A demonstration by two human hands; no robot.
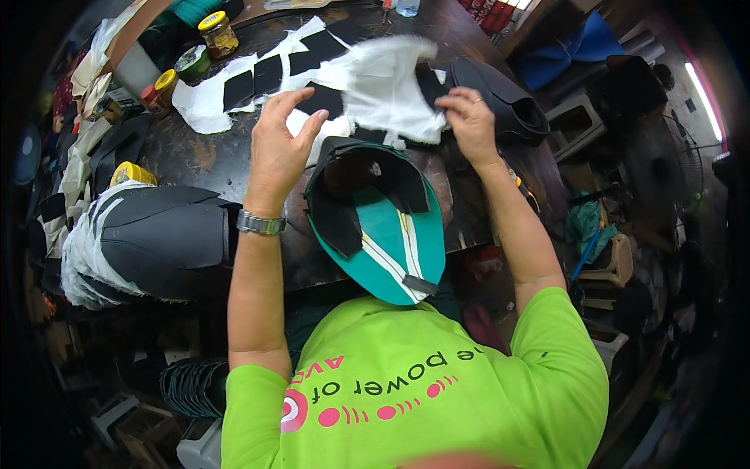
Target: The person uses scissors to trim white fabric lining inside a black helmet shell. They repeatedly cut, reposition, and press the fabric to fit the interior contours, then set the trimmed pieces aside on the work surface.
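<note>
My right hand [471,125], fingers pinched together, holds the edge of a thin white cloth piece [387,82], partly smeared by motion. My left hand [283,148] is raised with thumb and fingers apart, holding nothing I can see. Below and between the hands, a teal and black sewn upper [383,262] rests at the table edge, its teal side facing up. Two white strips run along it and meet at a small dark tab. Beyond the hands, black pieces backed with white cloth [268,74] lie spread on the table.
A stack of black shaped pieces [164,238] wrapped in white cloth stands at the left table edge. A black upper [500,98] lies to the right on the dark table [207,160]. Yellow-lidded jars [218,35] stand at the back left. A plastic stool [609,262] is at the right.
</note>
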